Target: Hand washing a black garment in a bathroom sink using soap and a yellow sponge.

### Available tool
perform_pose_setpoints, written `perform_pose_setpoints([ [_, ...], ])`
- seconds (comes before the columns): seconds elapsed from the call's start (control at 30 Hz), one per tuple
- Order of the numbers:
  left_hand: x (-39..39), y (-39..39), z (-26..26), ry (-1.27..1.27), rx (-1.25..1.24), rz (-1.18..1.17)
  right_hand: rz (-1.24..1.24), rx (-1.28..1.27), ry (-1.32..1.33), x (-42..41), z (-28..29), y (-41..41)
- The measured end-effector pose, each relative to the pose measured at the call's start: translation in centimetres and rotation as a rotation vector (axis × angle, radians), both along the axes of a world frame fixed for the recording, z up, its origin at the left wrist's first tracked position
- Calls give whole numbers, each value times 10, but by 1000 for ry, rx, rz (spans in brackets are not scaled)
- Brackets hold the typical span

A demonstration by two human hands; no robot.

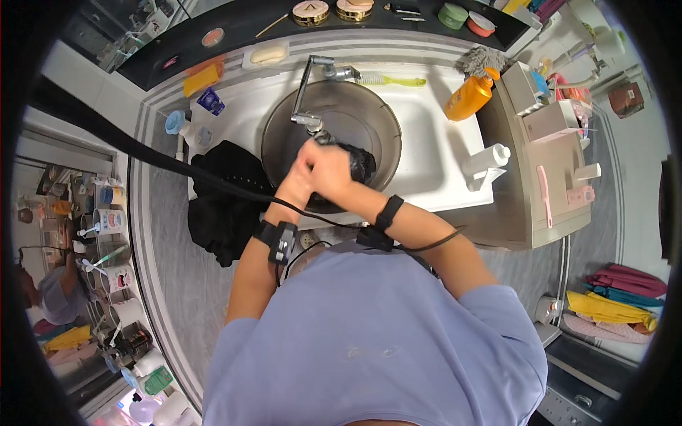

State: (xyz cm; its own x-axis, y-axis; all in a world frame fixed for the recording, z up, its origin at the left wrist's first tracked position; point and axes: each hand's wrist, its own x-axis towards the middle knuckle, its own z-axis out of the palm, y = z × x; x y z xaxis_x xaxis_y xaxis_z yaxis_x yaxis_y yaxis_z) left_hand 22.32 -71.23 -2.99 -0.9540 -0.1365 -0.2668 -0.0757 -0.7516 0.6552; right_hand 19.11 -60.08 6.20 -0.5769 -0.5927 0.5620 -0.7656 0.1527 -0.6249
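Note:
My left hand (296,180) and my right hand (331,169) are pressed together over a round metal basin (277,114), both closed on a wet black cloth (362,162). Part of the cloth bulges out to the right of my right hand, with whitish streaks that look like suds or water. Motion blurs the fingers, and the left ones are mostly hidden. Just above the hands is the spout of a jointed chrome faucet (302,88). The basin sits in a white sink (426,154). Left of it, a dry-looking black garment (229,213) drapes over the sink's edge.
A yellow-green brush (397,81) lies behind the basin. An orange pump bottle (470,97) and a white bottle (487,158) stand at the right. A soap bar (268,54) and a purple tube (211,101) lie at the back left. A black strap (144,146) crosses the view.

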Motion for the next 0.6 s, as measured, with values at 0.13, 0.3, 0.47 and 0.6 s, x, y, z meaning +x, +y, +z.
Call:
perform_pose_setpoints([
  [0.13,3,-18,-25,43,-401,-34,110,-43,85,17,1,-5],
  [0.3,-7,34,49,-43,298,31,-311,-58,-127,-57,0,-13],
  [0.47,-1,32,59,-68,197,55,-184,-81,-145,-25,2,-6],
  [0.6,16,6,14,19,-1200,174,80,-114,43,9,-7,2],
])
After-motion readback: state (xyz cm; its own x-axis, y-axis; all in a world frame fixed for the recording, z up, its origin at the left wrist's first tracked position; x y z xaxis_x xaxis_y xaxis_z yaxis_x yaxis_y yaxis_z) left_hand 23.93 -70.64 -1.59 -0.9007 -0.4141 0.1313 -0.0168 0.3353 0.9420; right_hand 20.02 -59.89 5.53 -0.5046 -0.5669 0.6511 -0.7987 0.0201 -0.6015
